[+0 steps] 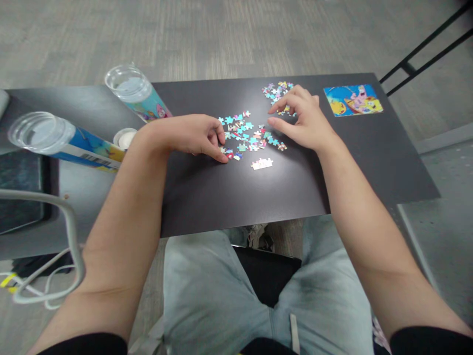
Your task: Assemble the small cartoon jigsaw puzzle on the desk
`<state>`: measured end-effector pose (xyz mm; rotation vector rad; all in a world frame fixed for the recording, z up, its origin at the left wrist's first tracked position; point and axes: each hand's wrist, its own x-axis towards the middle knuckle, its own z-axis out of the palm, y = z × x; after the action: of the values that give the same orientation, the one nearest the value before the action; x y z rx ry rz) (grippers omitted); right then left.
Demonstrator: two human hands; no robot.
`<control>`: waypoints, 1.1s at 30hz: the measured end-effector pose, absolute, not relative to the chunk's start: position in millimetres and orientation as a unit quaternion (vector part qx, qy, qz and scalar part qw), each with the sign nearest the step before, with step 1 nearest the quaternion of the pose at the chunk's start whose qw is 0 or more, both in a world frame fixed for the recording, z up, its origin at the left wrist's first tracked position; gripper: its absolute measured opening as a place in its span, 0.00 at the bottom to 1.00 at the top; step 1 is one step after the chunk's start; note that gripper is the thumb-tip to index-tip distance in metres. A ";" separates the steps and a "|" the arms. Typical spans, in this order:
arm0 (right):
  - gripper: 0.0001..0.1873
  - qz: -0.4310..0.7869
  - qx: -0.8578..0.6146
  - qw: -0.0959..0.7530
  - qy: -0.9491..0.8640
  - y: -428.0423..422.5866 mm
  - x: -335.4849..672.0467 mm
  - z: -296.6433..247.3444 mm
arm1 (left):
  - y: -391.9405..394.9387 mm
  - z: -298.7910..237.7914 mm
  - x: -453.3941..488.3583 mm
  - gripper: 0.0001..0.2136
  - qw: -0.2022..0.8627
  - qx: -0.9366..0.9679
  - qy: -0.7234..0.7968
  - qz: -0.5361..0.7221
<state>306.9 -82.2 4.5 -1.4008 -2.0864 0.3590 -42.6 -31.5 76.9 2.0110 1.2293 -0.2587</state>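
Loose jigsaw pieces (247,134), mostly turquoise and pink, lie scattered in the middle of a dark table (236,197). My left hand (195,135) rests at their left edge, fingers curled, fingertips pressing on pieces there. My right hand (301,121) hovers over the right side of the scatter, fingers bent and apart, with nothing visible in it. A small joined strip of pieces (262,163) lies nearer to me. A second heap of pieces (275,91) sits behind my right hand.
A picture card (353,100) with cartoon figures lies at the table's far right. Two clear tubes with printed labels (55,140) (138,93) and a small white lid (124,138) lie on the left. White cables (55,246) hang at the left; black chair legs (424,49) stand at the far right.
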 end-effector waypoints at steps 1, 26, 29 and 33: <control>0.17 0.134 -0.531 0.293 -0.784 -82.5 306.2 5.0 | -30.1 76.3 -43.9 0.32 0.380 0.786 0.477 -0.100; 0.40 0.157 -0.483 0.300 -0.808 -80.7 321.3 -0.9 | -21.6 31.8 -39.6 0.52 0.202 0.895 0.381 0.114; 0.41 0.182 -0.477 0.317 -0.799 -78.3 321.4 -3.0 | -20.7 32.0 -41.2 0.48 0.208 0.895 0.381 0.105; 0.37 0.198 -0.472 0.347 -0.786 -73.7 318.0 -9.0 | -24.4 32.9 -33.4 0.34 0.218 0.899 0.359 0.124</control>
<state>318.0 -73.7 -9.0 -1.2255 -2.0380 0.5140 -33.4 -24.4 32.9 2.4891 0.9953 0.3446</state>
